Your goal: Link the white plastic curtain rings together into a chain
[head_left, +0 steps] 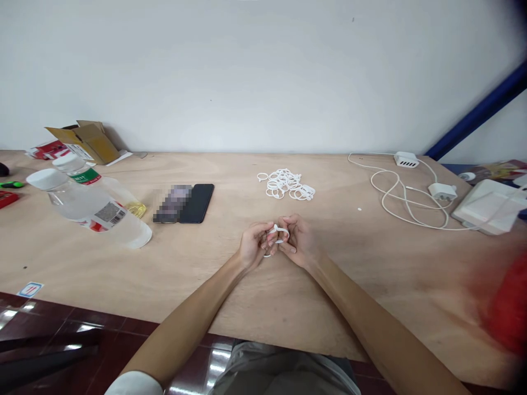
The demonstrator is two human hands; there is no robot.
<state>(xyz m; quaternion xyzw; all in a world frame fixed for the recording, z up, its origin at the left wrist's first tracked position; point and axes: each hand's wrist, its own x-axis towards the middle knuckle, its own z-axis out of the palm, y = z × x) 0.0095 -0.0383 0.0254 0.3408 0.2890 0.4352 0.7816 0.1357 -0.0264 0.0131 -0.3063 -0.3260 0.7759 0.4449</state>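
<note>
The left hand (252, 245) has its thumb and fingertips brought together on the left side of a small white ring (284, 230), which is held just above the near-middle part of the wooden table (197, 285). The right hand (303, 241) curves in from the right, its thumb and forefinger a little apart about the ring's right edge, though whether they pinch it I cannot tell. On the far side of both hands lies a loose pile of white rings (284, 178), with a black phone (198, 203) to its left.
</note>
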